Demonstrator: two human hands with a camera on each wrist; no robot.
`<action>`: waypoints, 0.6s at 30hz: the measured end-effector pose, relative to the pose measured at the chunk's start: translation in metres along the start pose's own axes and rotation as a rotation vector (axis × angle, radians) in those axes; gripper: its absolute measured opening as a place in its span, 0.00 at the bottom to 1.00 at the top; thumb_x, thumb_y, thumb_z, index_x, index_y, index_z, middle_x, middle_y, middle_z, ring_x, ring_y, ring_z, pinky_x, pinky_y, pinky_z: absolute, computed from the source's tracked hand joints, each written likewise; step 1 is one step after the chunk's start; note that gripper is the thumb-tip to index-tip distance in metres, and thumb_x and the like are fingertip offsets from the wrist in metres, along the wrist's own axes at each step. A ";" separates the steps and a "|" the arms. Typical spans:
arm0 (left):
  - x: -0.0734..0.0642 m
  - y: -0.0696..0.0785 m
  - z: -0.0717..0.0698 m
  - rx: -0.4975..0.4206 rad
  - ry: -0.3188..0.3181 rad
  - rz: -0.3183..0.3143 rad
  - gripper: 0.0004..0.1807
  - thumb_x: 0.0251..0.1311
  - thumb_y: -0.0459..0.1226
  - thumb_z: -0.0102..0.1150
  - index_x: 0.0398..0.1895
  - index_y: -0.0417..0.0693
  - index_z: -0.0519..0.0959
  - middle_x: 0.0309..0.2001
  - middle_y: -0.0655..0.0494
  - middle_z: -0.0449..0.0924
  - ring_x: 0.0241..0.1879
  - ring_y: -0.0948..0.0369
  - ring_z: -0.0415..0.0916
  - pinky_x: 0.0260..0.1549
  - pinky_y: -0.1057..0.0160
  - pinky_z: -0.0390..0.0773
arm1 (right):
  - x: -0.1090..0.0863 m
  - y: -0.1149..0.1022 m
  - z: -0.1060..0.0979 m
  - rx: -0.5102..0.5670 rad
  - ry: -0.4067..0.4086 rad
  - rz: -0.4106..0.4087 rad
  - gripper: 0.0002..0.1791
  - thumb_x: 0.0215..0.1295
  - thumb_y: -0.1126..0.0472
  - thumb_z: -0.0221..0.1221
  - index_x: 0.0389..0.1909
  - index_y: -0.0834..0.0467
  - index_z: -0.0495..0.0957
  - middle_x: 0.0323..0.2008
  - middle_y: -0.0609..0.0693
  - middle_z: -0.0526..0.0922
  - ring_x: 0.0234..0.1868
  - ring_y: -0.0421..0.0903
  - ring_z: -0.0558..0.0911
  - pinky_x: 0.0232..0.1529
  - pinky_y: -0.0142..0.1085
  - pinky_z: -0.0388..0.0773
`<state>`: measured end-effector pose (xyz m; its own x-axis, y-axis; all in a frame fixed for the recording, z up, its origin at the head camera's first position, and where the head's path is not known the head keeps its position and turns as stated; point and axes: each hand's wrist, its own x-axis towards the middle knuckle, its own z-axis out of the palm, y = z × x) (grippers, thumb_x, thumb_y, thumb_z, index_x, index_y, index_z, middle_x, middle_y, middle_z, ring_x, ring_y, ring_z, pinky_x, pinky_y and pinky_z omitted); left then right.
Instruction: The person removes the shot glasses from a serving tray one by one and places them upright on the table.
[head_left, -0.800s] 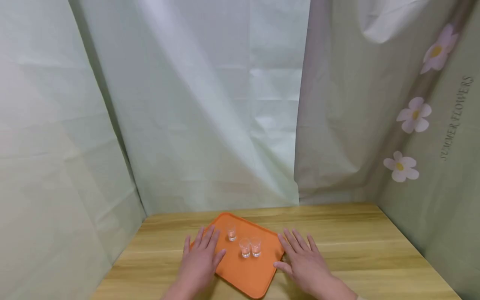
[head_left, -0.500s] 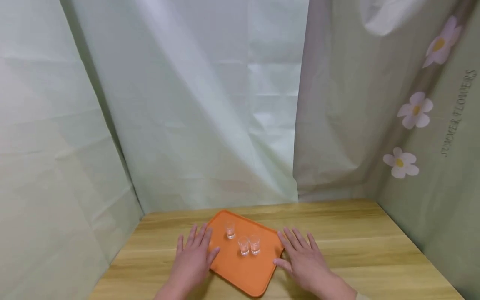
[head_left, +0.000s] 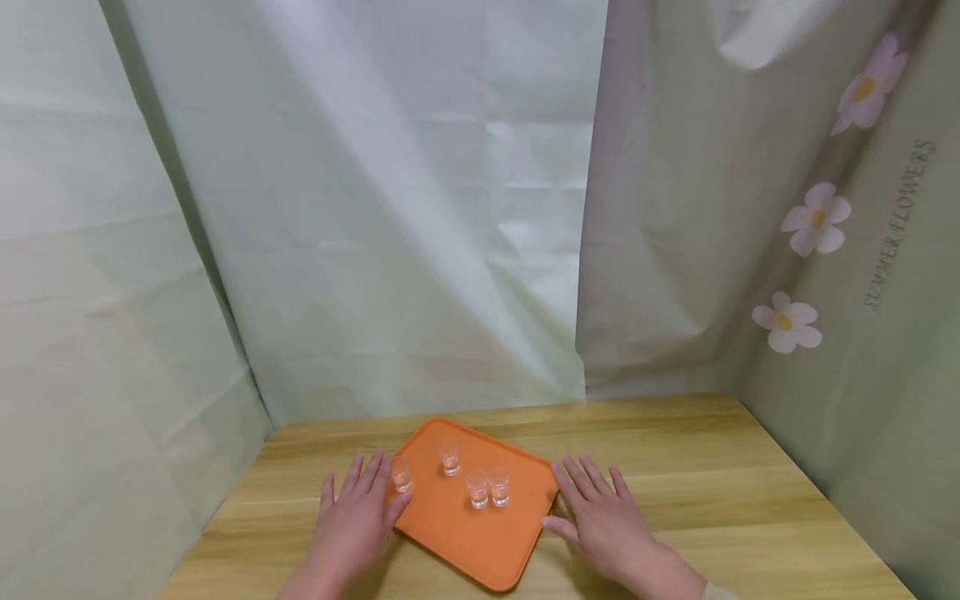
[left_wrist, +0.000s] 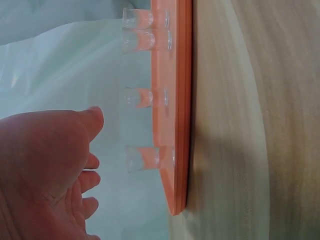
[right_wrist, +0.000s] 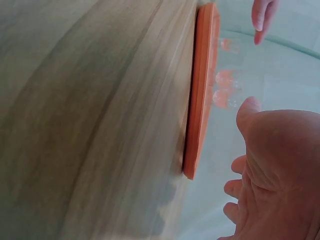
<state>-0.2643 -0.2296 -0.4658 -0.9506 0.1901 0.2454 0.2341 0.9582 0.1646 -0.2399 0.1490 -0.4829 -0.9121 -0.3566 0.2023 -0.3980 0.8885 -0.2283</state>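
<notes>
Four glasses (head_left: 477, 492) stand upright on the tray (head_left: 487, 546): two close together, contact undetermined, one farther back, and one at the left corner, near the left hand (head_left: 352, 521). The flat base presumably keeps them steady; the raised rim would check sliding. The tray lies askew on the table (head_left: 675, 467). The left hand and right hand (head_left: 606, 525) flank it, raised, fingers extended, grasping nothing, a stance likely to leave the glasses undisturbed. Curtains (head_left: 420, 250) hang behind.
</notes>
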 end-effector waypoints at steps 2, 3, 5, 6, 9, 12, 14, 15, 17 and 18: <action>0.000 -0.002 -0.003 -0.018 -0.019 -0.010 0.43 0.85 0.61 0.49 0.85 0.37 0.64 0.85 0.37 0.59 0.85 0.33 0.48 0.76 0.18 0.40 | 0.002 -0.002 0.001 0.010 -0.007 -0.002 0.44 0.83 0.31 0.51 0.85 0.58 0.66 0.85 0.59 0.64 0.85 0.64 0.60 0.81 0.72 0.51; 0.000 -0.004 -0.004 -0.023 -0.029 -0.013 0.44 0.85 0.62 0.47 0.86 0.37 0.63 0.85 0.37 0.58 0.85 0.34 0.47 0.76 0.18 0.39 | 0.002 -0.002 0.001 0.016 -0.012 -0.001 0.44 0.83 0.31 0.51 0.85 0.58 0.66 0.85 0.59 0.64 0.85 0.64 0.60 0.81 0.73 0.50; 0.000 -0.004 -0.005 -0.028 -0.028 -0.017 0.44 0.85 0.62 0.48 0.86 0.37 0.63 0.85 0.37 0.57 0.85 0.34 0.47 0.76 0.18 0.38 | 0.002 -0.002 0.000 0.027 -0.023 0.002 0.44 0.83 0.32 0.53 0.85 0.58 0.66 0.85 0.59 0.64 0.85 0.64 0.60 0.81 0.73 0.50; -0.001 -0.004 -0.005 -0.027 -0.022 -0.017 0.44 0.85 0.61 0.49 0.86 0.36 0.63 0.85 0.37 0.58 0.85 0.33 0.47 0.76 0.18 0.38 | 0.001 -0.001 0.000 0.032 -0.029 0.003 0.45 0.82 0.32 0.53 0.85 0.59 0.65 0.85 0.59 0.63 0.85 0.64 0.60 0.81 0.73 0.50; -0.003 -0.004 -0.004 -0.021 -0.011 -0.020 0.41 0.84 0.55 0.56 0.85 0.36 0.63 0.84 0.37 0.59 0.84 0.33 0.49 0.76 0.19 0.38 | -0.001 0.002 0.000 0.041 -0.040 0.009 0.45 0.82 0.33 0.55 0.85 0.59 0.66 0.84 0.60 0.64 0.85 0.65 0.60 0.80 0.73 0.50; -0.004 -0.008 -0.003 -0.023 0.005 -0.022 0.39 0.83 0.53 0.58 0.84 0.36 0.65 0.83 0.36 0.62 0.83 0.32 0.52 0.76 0.18 0.40 | -0.002 0.005 -0.001 0.029 -0.050 0.014 0.44 0.82 0.32 0.54 0.85 0.59 0.67 0.84 0.59 0.65 0.85 0.64 0.61 0.80 0.73 0.51; -0.004 -0.012 -0.003 -0.033 0.009 -0.030 0.39 0.83 0.52 0.59 0.84 0.35 0.65 0.82 0.35 0.63 0.83 0.32 0.53 0.76 0.18 0.41 | -0.001 0.006 -0.001 0.026 -0.052 0.011 0.44 0.82 0.32 0.53 0.85 0.59 0.67 0.84 0.59 0.65 0.85 0.64 0.60 0.80 0.73 0.52; -0.004 -0.014 -0.002 -0.035 0.013 -0.032 0.39 0.83 0.52 0.59 0.84 0.35 0.65 0.82 0.35 0.64 0.83 0.32 0.53 0.76 0.18 0.42 | -0.001 0.006 -0.001 0.029 -0.052 0.009 0.44 0.82 0.32 0.53 0.85 0.59 0.67 0.84 0.59 0.66 0.85 0.64 0.60 0.80 0.73 0.51; -0.005 -0.018 -0.002 -0.039 0.013 -0.038 0.39 0.83 0.52 0.59 0.84 0.34 0.65 0.81 0.34 0.65 0.83 0.32 0.54 0.75 0.18 0.43 | 0.000 0.006 -0.002 0.034 -0.050 0.007 0.44 0.82 0.32 0.53 0.85 0.59 0.67 0.83 0.59 0.66 0.85 0.65 0.60 0.80 0.73 0.51; -0.005 -0.020 -0.001 -0.039 0.006 -0.042 0.40 0.83 0.51 0.59 0.84 0.33 0.64 0.81 0.34 0.65 0.83 0.32 0.54 0.75 0.17 0.43 | 0.000 0.006 -0.002 0.037 -0.048 0.008 0.44 0.82 0.32 0.54 0.84 0.59 0.67 0.83 0.59 0.67 0.85 0.65 0.60 0.80 0.73 0.51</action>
<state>-0.2637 -0.2499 -0.4690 -0.9585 0.1487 0.2434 0.2022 0.9561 0.2121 -0.2420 0.1549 -0.4823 -0.9184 -0.3643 0.1545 -0.3937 0.8802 -0.2650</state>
